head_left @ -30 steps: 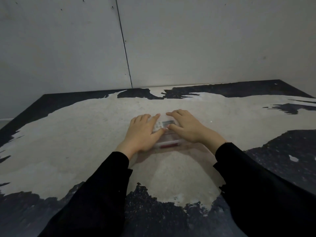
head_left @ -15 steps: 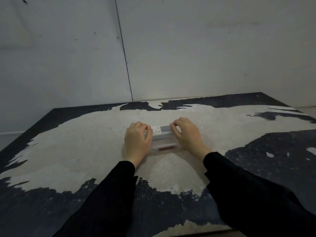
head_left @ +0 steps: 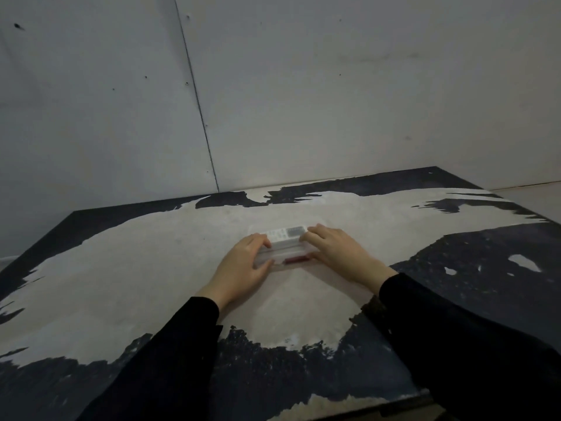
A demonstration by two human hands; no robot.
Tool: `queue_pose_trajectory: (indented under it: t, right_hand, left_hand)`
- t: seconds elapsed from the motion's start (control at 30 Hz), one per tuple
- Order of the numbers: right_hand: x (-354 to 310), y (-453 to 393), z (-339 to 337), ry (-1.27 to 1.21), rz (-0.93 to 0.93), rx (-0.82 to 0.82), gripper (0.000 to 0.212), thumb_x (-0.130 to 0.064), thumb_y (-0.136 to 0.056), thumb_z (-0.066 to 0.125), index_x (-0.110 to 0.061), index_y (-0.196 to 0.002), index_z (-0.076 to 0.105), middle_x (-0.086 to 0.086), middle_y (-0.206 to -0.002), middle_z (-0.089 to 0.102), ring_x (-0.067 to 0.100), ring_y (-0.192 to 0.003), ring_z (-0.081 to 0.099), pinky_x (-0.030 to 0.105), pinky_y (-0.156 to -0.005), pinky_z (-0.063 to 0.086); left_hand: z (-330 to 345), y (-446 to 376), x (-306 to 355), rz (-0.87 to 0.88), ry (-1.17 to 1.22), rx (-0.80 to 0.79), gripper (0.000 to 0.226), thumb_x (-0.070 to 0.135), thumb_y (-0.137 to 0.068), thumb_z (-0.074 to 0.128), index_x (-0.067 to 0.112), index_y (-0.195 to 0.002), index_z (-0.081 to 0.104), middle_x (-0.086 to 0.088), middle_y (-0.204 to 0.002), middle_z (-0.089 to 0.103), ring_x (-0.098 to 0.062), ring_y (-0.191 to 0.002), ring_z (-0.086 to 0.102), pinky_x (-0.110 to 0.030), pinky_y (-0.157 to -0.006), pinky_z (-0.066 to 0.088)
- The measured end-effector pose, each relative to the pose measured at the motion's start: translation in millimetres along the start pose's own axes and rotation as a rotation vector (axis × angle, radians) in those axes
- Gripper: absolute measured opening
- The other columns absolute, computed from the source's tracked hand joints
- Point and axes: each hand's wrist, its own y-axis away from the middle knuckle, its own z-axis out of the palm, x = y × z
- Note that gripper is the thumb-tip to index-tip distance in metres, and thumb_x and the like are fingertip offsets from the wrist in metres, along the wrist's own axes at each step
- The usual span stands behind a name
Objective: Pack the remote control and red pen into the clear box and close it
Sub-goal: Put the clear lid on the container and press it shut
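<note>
Box (head_left: 285,253) sits on the table (head_left: 121,268), 1 hand at each end. Left hand (head_left: 243,265) and right hand (head_left: 337,252): fingers curled over the lid corners, thumbs on the near side, gripping it. Remote (head_left: 287,233) and pen (head_left: 295,260) lie inside, between the fingertips.

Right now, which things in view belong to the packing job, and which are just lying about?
Job: clear box, remote control and red pen inside it, left hand, right hand.
Lying about: nothing; only the worn table and wall.
</note>
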Motion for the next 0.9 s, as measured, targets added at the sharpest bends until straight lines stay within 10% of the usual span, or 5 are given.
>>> queue_pose_trajectory:
  t: [0.33, 0.63, 0.9]
  right_hand:
    - [138.5, 9.7, 4.2, 0.209, 0.401, -0.006, 0.031, -0.003, -0.086, 0.047, -0.008, -0.116, 0.055, 0.014, -0.116, 0.057, 0.032, -0.103, 0.05, 0.039, -0.085, 0.042]
    - [263.4, 9.8, 11.9, 0.191, 0.69, -0.098, 0.042, -0.045, -0.092, 0.038, -0.019, -0.123, 0.046, 0.016, -0.129, 0.053, 0.034, -0.12, 0.045, 0.05, -0.104, 0.035]
    - [344.6, -0.2, 17.9, 0.287, 0.824, -0.123, 0.043, -0.034, -0.089, 0.038, -0.018, -0.129, 0.041, 0.019, -0.131, 0.044, 0.037, -0.119, 0.041, 0.047, -0.096, 0.036]
  left_hand:
    - [97.5, -140.0, 62.7, 0.115, -0.033, -0.027, 0.031, 0.026, -0.084, 0.055, 0.01, -0.11, 0.06, -0.008, -0.111, 0.061, -0.025, -0.105, 0.054, -0.039, -0.087, 0.048]
    - [185.5, -275.2, 129.6, 0.216, -0.208, -0.27, 0.059, 0.037, -0.078, 0.054, 0.004, -0.125, 0.046, -0.016, -0.127, 0.054, -0.031, -0.122, 0.045, -0.041, -0.103, 0.039]
    - [237.7, -353.0, 163.4, 0.173, -0.183, -0.314, 0.071, 0.055, -0.082, 0.042, 0.001, -0.129, 0.043, -0.018, -0.131, 0.05, -0.031, -0.122, 0.042, -0.042, -0.1, 0.039]
